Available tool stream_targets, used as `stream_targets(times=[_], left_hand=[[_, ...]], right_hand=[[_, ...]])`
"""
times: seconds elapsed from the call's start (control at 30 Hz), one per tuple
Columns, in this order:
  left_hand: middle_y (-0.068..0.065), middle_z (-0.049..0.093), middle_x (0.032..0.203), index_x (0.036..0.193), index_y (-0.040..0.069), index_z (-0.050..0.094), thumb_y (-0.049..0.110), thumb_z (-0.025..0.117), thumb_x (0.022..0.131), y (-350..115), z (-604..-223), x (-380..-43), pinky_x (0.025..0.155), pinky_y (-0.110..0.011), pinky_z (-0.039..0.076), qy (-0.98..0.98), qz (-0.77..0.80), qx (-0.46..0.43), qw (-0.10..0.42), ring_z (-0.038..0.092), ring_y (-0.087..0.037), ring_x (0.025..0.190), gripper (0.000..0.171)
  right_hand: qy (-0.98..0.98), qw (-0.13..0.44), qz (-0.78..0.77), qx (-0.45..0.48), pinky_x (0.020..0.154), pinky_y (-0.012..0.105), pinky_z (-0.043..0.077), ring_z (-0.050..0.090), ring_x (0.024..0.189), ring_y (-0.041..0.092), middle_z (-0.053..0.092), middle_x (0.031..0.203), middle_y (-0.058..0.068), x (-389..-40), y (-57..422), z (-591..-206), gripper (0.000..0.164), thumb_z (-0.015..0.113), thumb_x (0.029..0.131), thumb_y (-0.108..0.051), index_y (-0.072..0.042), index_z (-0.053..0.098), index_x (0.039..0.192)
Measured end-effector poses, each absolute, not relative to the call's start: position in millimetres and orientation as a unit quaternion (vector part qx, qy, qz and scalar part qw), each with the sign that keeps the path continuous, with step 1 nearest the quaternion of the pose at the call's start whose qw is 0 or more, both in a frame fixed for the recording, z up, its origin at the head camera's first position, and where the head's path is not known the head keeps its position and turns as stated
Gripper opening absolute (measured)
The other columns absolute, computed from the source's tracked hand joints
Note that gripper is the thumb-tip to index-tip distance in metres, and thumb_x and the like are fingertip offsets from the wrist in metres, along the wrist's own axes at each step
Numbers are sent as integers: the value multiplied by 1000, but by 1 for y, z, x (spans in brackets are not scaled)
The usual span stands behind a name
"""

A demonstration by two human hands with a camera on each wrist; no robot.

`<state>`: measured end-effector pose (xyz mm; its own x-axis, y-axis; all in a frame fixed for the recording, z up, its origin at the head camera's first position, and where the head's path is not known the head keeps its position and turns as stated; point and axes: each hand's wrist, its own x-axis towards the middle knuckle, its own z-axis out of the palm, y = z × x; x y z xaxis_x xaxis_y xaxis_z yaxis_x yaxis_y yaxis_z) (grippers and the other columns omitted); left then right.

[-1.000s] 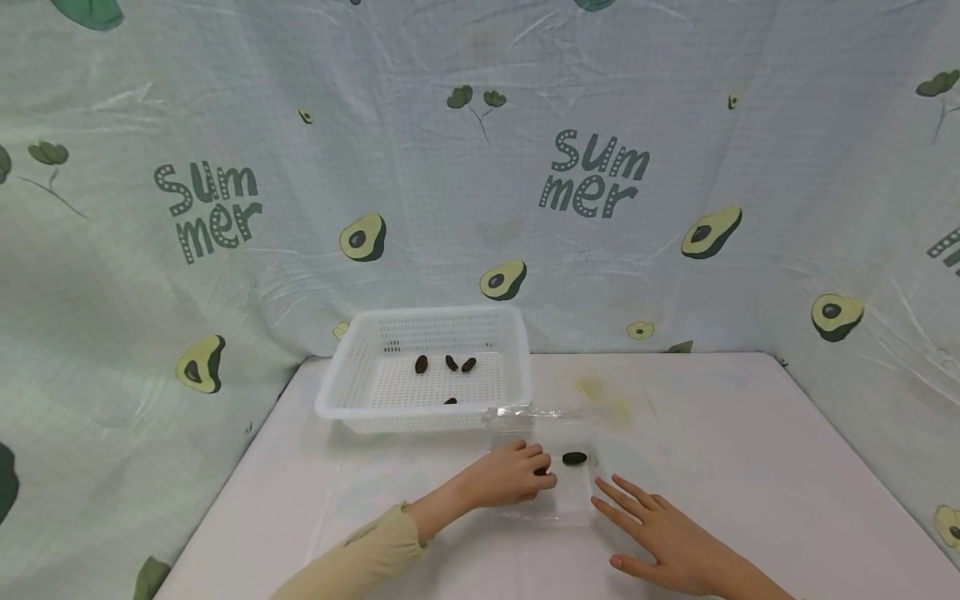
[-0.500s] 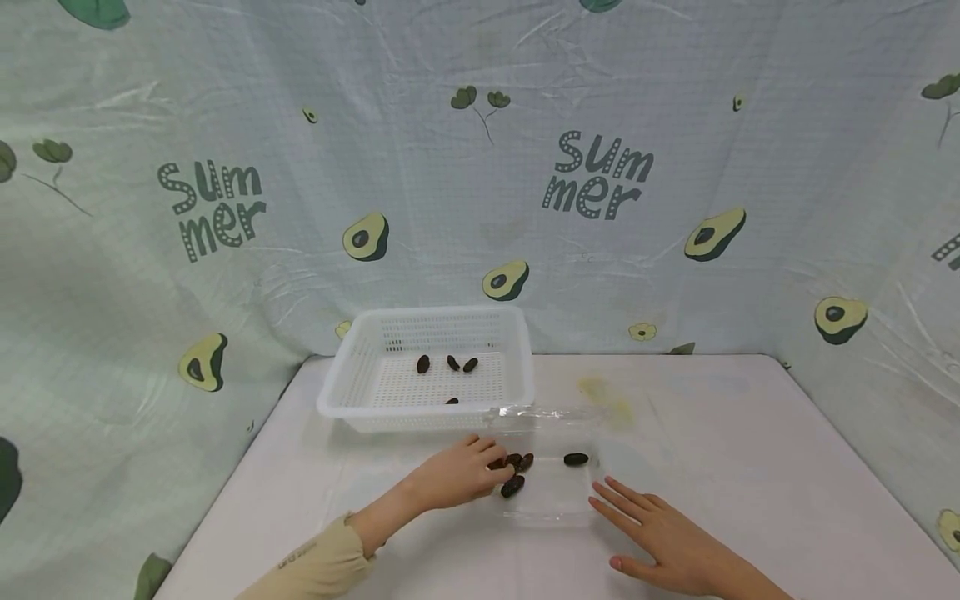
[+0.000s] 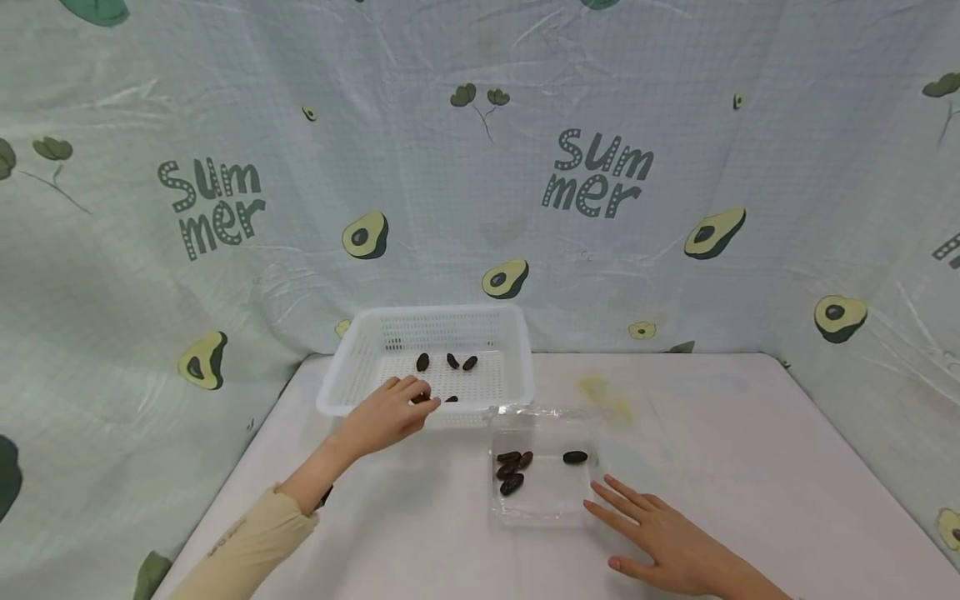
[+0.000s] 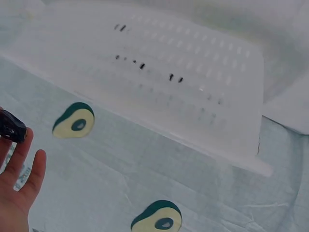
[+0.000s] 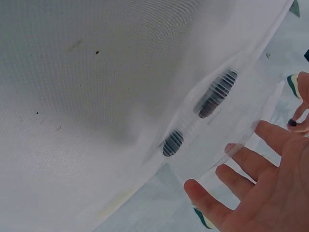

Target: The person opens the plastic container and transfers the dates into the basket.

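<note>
My left hand (image 3: 386, 414) pinches a dark brown date (image 4: 12, 126) between thumb and fingers, over the near rim of the white perforated basket (image 3: 423, 318). Inside the basket three dates, among them a rounder one (image 3: 423, 362), lie towards the back. Another date (image 3: 452, 399) is partly hidden by the near rim. In front stands a clear plastic box (image 3: 551, 500) with its lid folded back. Several dates (image 3: 512, 484) cluster at its left, and a single date (image 3: 575, 457) lies at its right. My right hand (image 3: 663, 542) has its fingers spread, fingertips right at the box's right side.
A white-covered table (image 3: 750, 467) carries everything, with a yellowish stain (image 3: 606, 396) behind the box. A cloth (image 3: 442, 167) printed with avocados and lettering hangs close behind the basket and along both sides.
My left hand has moved left and away from the box to the basket's near rim, carrying a date. The dates at the box's left are uncovered. My right hand has stayed almost still.
</note>
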<state>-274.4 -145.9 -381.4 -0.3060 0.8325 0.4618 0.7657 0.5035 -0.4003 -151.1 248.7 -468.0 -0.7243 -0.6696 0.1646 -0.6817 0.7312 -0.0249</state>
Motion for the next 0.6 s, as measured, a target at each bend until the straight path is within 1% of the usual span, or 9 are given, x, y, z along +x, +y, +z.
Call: stream_targets(times=[0.07,0.13,0.23,0.43,0.6], left_hand=[[-2,53,85,91,15,59,9,67,73,-152,-377,-285,63,-28,39,-811,49,-486,322,48,-15,75,20],[-3,53,85,91,15,59,10,67,74,-156,-373,-295,63,-29,39,-817,50,-476,322,49,-16,74,19],[-4,53,85,91,14,59,10,66,76,-159,-370,-309,63,-31,40,-822,56,-467,320,50,-18,74,17],[-4,52,83,89,15,59,11,65,78,-156,-360,-335,60,-31,40,-826,90,-455,321,49,-19,72,13],[-5,53,84,90,15,58,11,63,80,-147,-350,-352,62,-31,40,-831,133,-443,309,48,-20,74,12]], right_hand=[[-927,75,39,365,83,42,44,5,137,3,35,143,3,-151,248,-467,60,44,87,-51,-26,30,139],[-925,83,34,368,82,41,44,15,135,10,35,142,3,-151,248,-467,60,45,86,-51,-26,30,139],[-923,92,28,374,81,41,44,23,132,16,35,142,2,-150,249,-467,60,47,86,-49,-25,31,139],[-922,100,28,374,81,40,45,25,131,16,35,143,1,-151,249,-467,60,47,86,-49,-25,31,139],[-923,98,33,372,81,40,45,31,129,21,35,143,2,-152,249,-468,62,48,85,-50,-26,30,139]])
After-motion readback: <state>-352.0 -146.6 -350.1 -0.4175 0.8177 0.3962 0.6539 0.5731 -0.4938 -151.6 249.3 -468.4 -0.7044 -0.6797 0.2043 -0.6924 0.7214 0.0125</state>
